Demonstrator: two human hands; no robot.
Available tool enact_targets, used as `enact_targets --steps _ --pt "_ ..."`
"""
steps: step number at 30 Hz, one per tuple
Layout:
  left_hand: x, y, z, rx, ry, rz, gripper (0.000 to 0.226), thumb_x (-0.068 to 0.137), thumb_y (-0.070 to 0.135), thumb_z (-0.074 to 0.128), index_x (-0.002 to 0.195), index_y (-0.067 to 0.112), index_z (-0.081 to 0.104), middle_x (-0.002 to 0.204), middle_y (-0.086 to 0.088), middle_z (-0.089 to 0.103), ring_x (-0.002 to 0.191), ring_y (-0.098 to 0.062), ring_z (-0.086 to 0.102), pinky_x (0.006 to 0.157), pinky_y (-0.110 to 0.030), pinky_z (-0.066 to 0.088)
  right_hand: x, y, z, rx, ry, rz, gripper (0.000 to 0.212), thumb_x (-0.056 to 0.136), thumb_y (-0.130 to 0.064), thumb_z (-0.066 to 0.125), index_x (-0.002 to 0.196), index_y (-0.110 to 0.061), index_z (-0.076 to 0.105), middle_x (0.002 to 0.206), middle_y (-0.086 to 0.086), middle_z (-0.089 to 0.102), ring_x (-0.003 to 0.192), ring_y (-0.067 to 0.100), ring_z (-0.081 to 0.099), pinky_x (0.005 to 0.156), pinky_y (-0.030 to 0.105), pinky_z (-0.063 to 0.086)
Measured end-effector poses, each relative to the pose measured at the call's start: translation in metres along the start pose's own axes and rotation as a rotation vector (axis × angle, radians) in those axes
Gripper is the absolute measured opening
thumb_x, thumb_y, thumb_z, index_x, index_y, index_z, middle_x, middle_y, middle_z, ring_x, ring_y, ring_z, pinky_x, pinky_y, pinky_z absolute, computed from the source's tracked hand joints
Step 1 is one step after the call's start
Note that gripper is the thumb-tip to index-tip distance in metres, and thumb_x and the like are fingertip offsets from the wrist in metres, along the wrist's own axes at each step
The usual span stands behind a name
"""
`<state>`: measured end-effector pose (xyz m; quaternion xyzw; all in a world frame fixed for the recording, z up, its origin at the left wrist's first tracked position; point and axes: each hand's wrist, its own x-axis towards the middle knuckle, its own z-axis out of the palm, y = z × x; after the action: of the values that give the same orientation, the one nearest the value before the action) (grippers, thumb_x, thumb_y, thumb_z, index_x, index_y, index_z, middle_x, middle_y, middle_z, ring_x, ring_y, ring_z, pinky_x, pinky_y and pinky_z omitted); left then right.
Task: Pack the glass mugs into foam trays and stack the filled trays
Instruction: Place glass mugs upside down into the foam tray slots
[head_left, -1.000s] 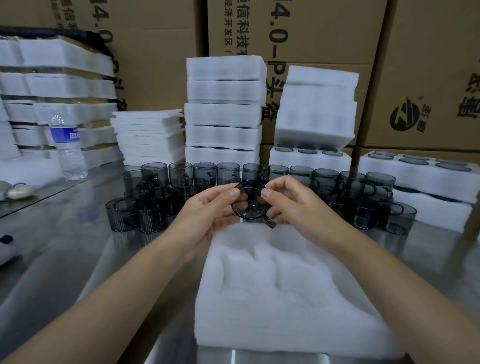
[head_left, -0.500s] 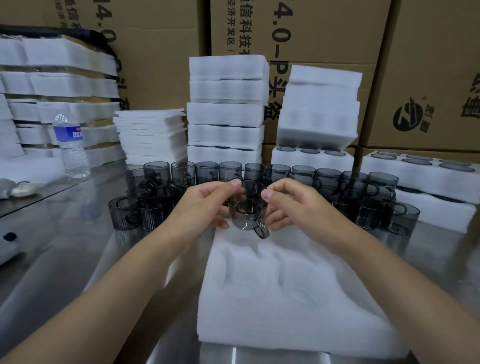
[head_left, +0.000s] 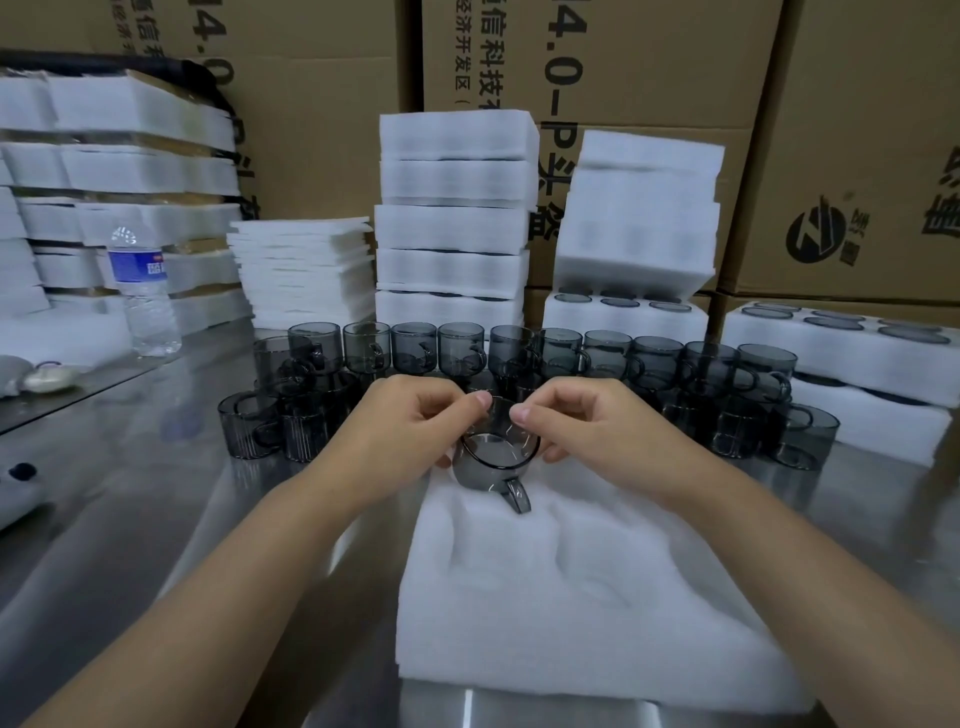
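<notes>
A smoky grey glass mug (head_left: 493, 462) is held between my two hands at the far edge of a white foam tray (head_left: 597, 597), its handle pointing toward me and its mouth facing up. My left hand (head_left: 410, 426) pinches the mug's rim from the left, and my right hand (head_left: 587, 426) pinches it from the right. The tray's moulded pockets hold nothing. Several more grey mugs (head_left: 561, 353) stand in rows behind my hands on the steel table.
Stacks of filled foam trays (head_left: 452, 228) rise behind the mugs, with more (head_left: 841, 353) at the right and flat foam sheets (head_left: 306, 270) at the left. A water bottle (head_left: 143, 296) stands far left. Cardboard boxes (head_left: 857, 130) wall off the back.
The mug has turned from mouth-toward-me to upright and come down to the tray's far edge, both hands moving with it.
</notes>
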<state>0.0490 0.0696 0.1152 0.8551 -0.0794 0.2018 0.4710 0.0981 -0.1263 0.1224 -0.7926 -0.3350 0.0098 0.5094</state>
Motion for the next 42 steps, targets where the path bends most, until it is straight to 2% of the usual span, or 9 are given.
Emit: enact_targets --steps 6,13,17,22,25,27,31,37,42 --pt "-0.002 0.002 0.000 0.028 0.044 0.066 0.032 0.089 0.032 0.060 0.071 0.010 0.073 0.068 -0.013 0.068 0.052 -0.008 0.060 0.054 -0.017 0.049 0.000 0.000 -0.001 -0.012 -0.002 -0.025 0.026 0.082 -0.045 0.066 0.081 -0.020 0.071 0.081 -0.006 0.072 0.070 0.001 0.067 0.069 0.020 0.055" --pt "0.000 0.003 0.000 0.046 0.022 0.045 0.030 0.092 0.029 0.059 0.069 0.016 0.074 0.067 0.002 0.071 0.070 -0.015 0.066 0.070 -0.034 0.050 0.001 0.001 -0.001 -0.073 -0.038 -0.026 0.030 0.080 -0.054 0.062 0.080 -0.026 0.072 0.081 -0.008 0.072 0.073 0.001 0.067 0.073 0.025 0.057" --pt "-0.004 0.005 0.001 0.177 0.041 0.066 0.037 0.083 0.045 0.050 0.067 0.018 0.071 0.068 0.004 0.069 0.074 -0.018 0.065 0.076 -0.043 0.052 0.000 0.002 -0.001 -0.129 -0.028 -0.008 0.045 0.067 -0.073 0.056 0.082 -0.035 0.075 0.080 -0.009 0.073 0.077 0.011 0.068 0.082 0.037 0.057" --pt "-0.001 0.001 0.001 0.275 0.018 0.105 0.038 0.087 0.041 0.050 0.057 0.024 0.065 0.088 0.016 0.060 0.083 -0.003 0.057 0.078 -0.031 0.045 0.001 0.000 0.001 -0.220 -0.052 -0.007 0.077 0.067 -0.075 0.052 0.083 -0.002 0.070 0.082 0.002 0.070 0.082 0.030 0.063 0.082 0.051 0.053" --pt "0.003 -0.007 0.003 0.206 -0.081 0.005 0.026 0.092 0.029 0.055 0.070 0.030 0.069 0.094 0.017 0.061 0.090 0.000 0.058 0.085 -0.024 0.044 0.001 0.000 0.001 -0.250 -0.079 0.012 0.052 0.081 -0.059 0.057 0.083 -0.010 0.073 0.090 0.012 0.067 0.074 0.026 0.058 0.079 0.045 0.054" --pt "0.004 -0.013 0.004 0.215 -0.166 -0.073 0.009 0.092 0.033 0.055 0.091 0.034 0.064 0.101 0.017 0.062 0.100 -0.004 0.057 0.090 -0.024 0.044 0.000 -0.001 0.002 -0.280 -0.081 0.022 0.025 0.084 -0.050 0.062 0.083 -0.029 0.075 0.090 -0.001 0.067 0.077 0.010 0.060 0.078 0.034 0.051" --pt "0.006 -0.018 0.001 0.236 -0.293 -0.204 0.045 0.087 0.056 0.051 0.127 0.035 0.048 0.121 0.019 0.055 0.115 -0.001 0.050 0.099 -0.024 0.038 0.000 -0.001 0.004 -0.325 -0.052 0.036 0.010 0.081 -0.048 0.067 0.084 -0.040 0.071 0.087 -0.018 0.062 0.072 -0.006 0.054 0.066 0.017 0.041" --pt "0.006 -0.011 -0.001 0.183 -0.408 -0.271 0.026 0.086 0.054 0.056 0.107 0.039 0.063 0.107 0.016 0.067 0.102 -0.001 0.062 0.091 -0.023 0.049 0.001 0.001 0.005 -0.360 -0.096 0.083 0.006 0.082 -0.043 0.068 0.087 -0.042 0.070 0.074 -0.033 0.062 0.068 -0.011 0.054 0.059 0.009 0.037" --pt "0.006 -0.012 -0.002 0.182 -0.425 -0.270 0.024 0.088 0.052 0.055 0.106 0.038 0.064 0.106 0.016 0.068 0.100 -0.001 0.062 0.088 -0.020 0.049 0.001 -0.004 0.006 -0.348 -0.134 0.058 0.017 0.085 -0.038 0.066 0.087 -0.054 0.070 0.091 -0.016 0.069 0.088 0.004 0.062 0.082 0.026 0.053"
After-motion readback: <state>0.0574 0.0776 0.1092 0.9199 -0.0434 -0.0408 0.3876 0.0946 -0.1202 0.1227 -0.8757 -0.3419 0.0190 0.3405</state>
